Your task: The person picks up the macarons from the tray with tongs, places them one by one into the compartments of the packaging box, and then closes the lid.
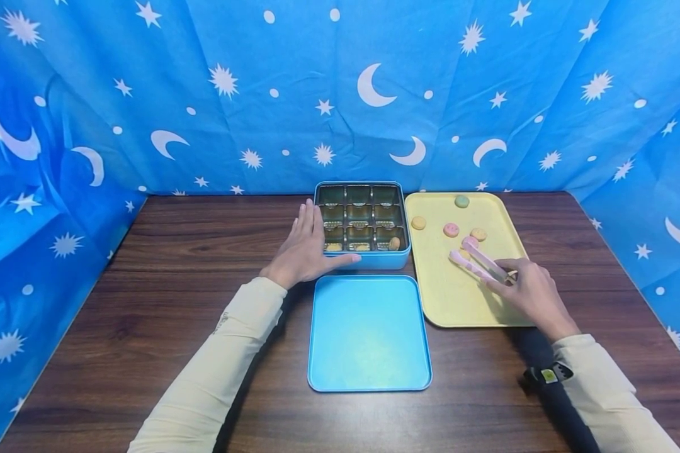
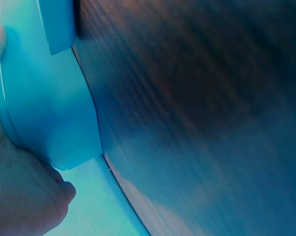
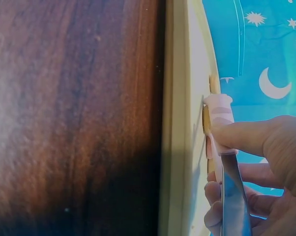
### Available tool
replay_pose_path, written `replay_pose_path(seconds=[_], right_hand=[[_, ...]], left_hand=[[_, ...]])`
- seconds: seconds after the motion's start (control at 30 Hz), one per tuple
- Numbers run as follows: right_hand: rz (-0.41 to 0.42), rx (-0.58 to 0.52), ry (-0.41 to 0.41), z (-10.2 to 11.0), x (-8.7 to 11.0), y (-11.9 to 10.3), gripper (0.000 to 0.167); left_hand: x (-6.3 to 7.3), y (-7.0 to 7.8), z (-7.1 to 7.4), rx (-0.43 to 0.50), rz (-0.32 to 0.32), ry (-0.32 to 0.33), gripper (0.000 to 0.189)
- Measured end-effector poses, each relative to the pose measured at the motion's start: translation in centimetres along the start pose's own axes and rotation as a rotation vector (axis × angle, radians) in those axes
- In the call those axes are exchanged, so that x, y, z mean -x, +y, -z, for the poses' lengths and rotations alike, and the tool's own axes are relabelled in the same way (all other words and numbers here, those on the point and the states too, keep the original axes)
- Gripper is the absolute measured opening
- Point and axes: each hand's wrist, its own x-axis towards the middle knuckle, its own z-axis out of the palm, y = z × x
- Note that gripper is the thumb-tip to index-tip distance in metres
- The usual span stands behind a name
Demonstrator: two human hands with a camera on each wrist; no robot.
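My left hand [image 1: 301, 248] lies along the left front corner of a blue tin [image 1: 374, 259], its fingers straight on the left side and its thumb along the front wall. Dark dividers split the tin into compartments; a small brown cookie [image 1: 394, 243] sits in the front right one. My right hand [image 1: 529, 289] holds pink-tipped metal tongs [image 1: 484, 267] low over a yellow tray [image 1: 447, 305]. Between the spread tong arms shows a yellow cookie [image 1: 464, 255], with a pink cookie [image 1: 470, 242] right beside the far arm. In the right wrist view thumb and fingers pinch the tongs [image 3: 235, 191].
A blue lid [image 1: 370, 333] lies on the wooden table in front of the tin. Farther back on the tray are a green cookie [image 1: 461, 201], another pink cookie [image 1: 451, 229] and two yellow cookies [image 1: 419, 223]. A blue star-patterned curtain [image 1: 294, 94] hangs behind the table.
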Motion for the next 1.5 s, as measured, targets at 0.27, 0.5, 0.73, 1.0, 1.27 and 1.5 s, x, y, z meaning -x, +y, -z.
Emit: replay_pose_path(seconds=[0.27,0.5,0.73,1.0,1.27,1.5], right_hand=[[0.028,-0.001,0.016,-0.1,0.0,0.1,0.042],[0.033,-0.003,0.025,0.1,0.0,0.0,0.042],[0.024,-0.001,0.026,0.4,-0.4,-0.6,0.047],[0.095,-0.01,0.08,0.7,-1.2,-1.6,0.043],[0.107,-0.037,0.06,1.0,-2.8,-3.7,0.042],[0.149,-0.049,0.057,0.4,-4.1,-5.9,0.04]], left_hand=[[0.1,0.1,0.1,0.001,0.007,-0.005,0.134],[0.1,0.0,0.1,0.006,0.007,-0.005,0.134],[0.0,-0.2,0.1,0.001,0.007,0.005,0.133],[0.0,-0.2,0.1,-0.012,0.014,0.0,0.135],[0.0,-0.1,0.1,-0.003,0.026,-0.017,0.135],[0.0,0.0,0.0,-0.005,0.033,-0.015,0.136]])
